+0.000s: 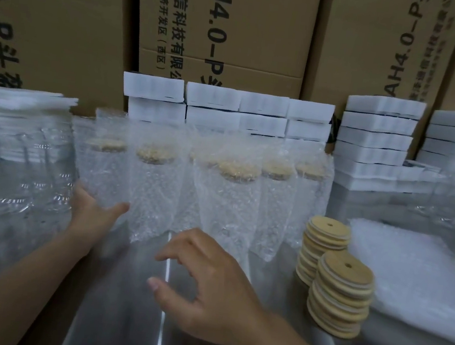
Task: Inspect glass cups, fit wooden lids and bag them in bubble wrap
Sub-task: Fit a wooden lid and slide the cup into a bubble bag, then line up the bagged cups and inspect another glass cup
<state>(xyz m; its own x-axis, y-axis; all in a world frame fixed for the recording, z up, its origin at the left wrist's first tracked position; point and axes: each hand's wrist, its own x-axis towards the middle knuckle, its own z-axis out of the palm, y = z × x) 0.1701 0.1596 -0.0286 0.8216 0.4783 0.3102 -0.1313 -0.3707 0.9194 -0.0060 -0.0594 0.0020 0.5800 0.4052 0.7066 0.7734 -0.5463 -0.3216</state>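
Note:
Several glass cups with wooden lids stand upright in bubble wrap bags (226, 198) in a row across the metal table (117, 316). My left hand (92, 213) holds the base of the leftmost bagged cup (103, 168), thumb against its front. My right hand (206, 287) hovers over the table in front of the row, fingers loosely curled and holding nothing. Bare glass cups (16, 175) crowd the left side. Two stacks of round wooden lids (333, 282) with a centre hole stand at the right.
A pile of flat bubble wrap bags (408, 280) lies at the far right. White foam sheets (376, 144) are stacked behind the cups and at the back left. Big cardboard boxes (226, 29) form a wall behind everything.

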